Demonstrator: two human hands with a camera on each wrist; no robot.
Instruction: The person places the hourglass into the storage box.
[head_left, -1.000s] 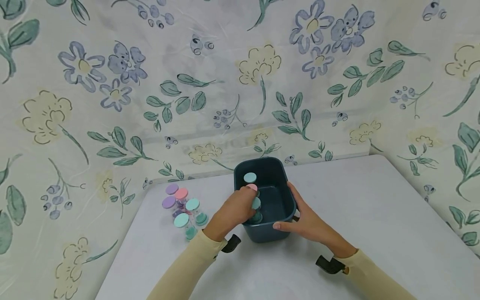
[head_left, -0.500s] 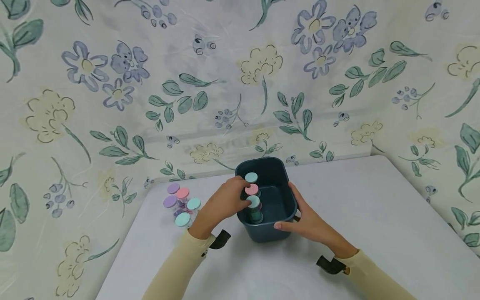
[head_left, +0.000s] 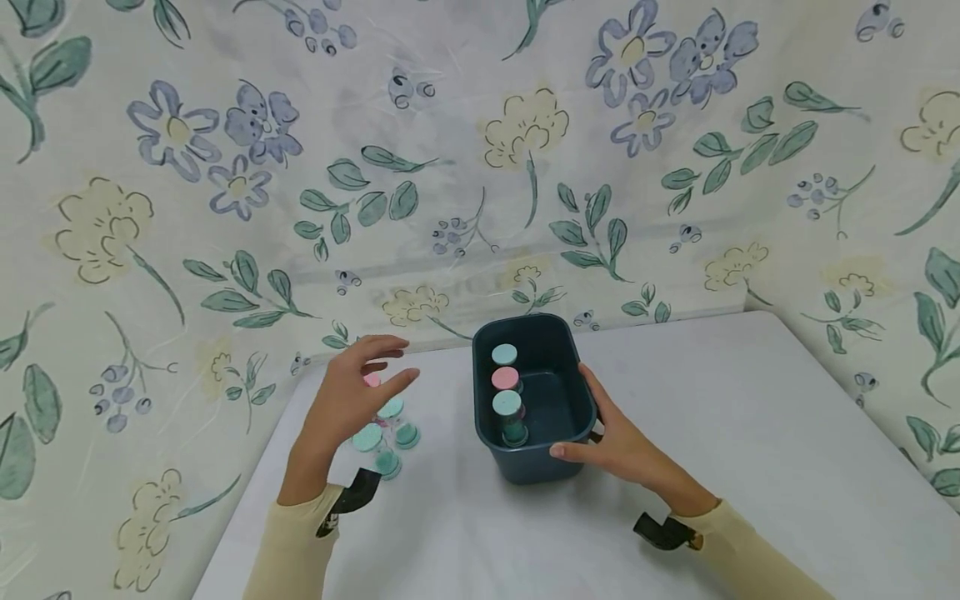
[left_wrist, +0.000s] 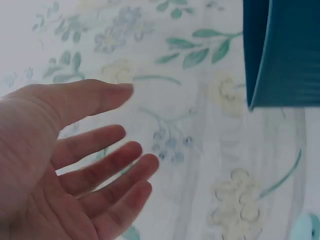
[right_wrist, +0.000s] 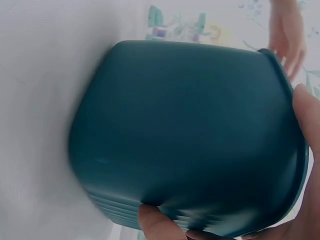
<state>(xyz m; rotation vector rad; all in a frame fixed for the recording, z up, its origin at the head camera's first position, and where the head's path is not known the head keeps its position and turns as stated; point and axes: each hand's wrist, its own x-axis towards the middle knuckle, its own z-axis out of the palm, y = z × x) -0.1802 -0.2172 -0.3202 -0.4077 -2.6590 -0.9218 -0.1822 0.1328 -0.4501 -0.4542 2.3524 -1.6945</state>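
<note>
White table (head_left: pixel 712 392) under dark-blue bin (head_left: pixel 536 465), floral wall covering (head_left: pixel 450 117) behind

Looks like a screened-off tabletop rec. set-up; can't tell if in a home, lab or studio. Shows as such b/c of a tall, creased white sheet w/ blue + pale-yellow flowers & green leaves (head_left: pixel 472 179), hung at back & both sides of a smooth white table (head_left: pixel 675 392), filling the bkgd. Also suggests filming, w/ black, curved wrist mounts (head_left: pixel 661 531) worn nr. cuffs of long cream sleeves (head_left: pixel 757 554).
</note>
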